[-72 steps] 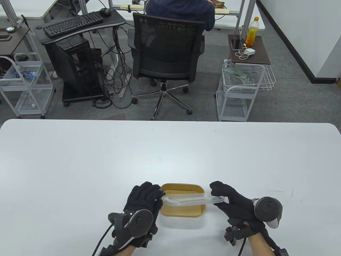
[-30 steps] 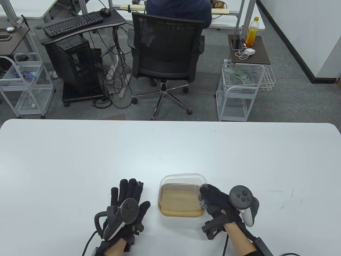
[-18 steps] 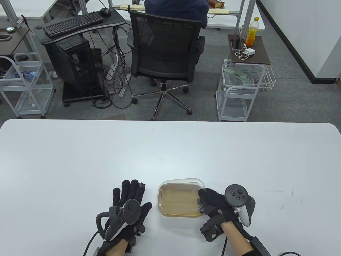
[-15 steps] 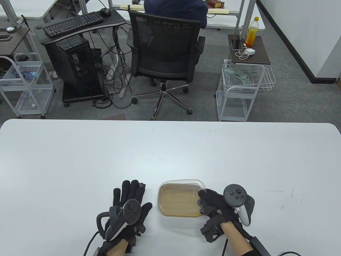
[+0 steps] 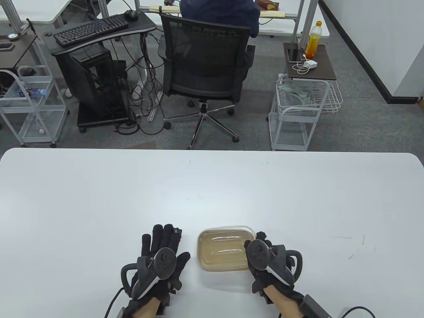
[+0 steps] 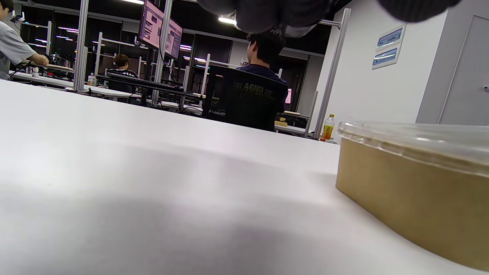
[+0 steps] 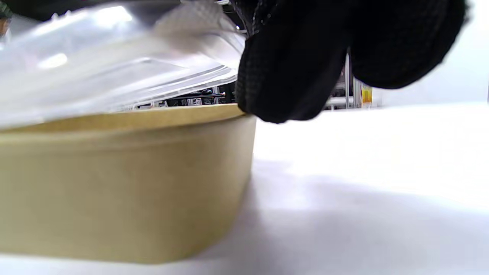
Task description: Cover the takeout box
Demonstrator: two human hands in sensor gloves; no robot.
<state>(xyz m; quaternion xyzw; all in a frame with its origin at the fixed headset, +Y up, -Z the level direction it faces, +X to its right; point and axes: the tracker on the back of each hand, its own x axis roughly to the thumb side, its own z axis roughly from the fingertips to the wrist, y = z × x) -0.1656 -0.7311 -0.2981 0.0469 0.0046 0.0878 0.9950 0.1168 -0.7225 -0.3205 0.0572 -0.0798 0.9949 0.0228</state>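
Nearest you, your left hand [image 5: 161,256] lay flat and open on the table [image 5: 99,205], fingers spread, just left of the box [image 5: 222,255] and not touching it, as it had a second before. Your right hand [image 5: 265,261] had turned palm-down at the box's right edge. In the right wrist view its fingertips [image 7: 282,76] rested on the clear lid [image 7: 114,68] at the rim; whether they gripped or only pressed, the views did not show. The lid, raised at its far side half a second earlier, had come down over the brown box, though that corner stood slightly lifted. Judged from this, covering was nearly complete; only pressing the rim home remained.
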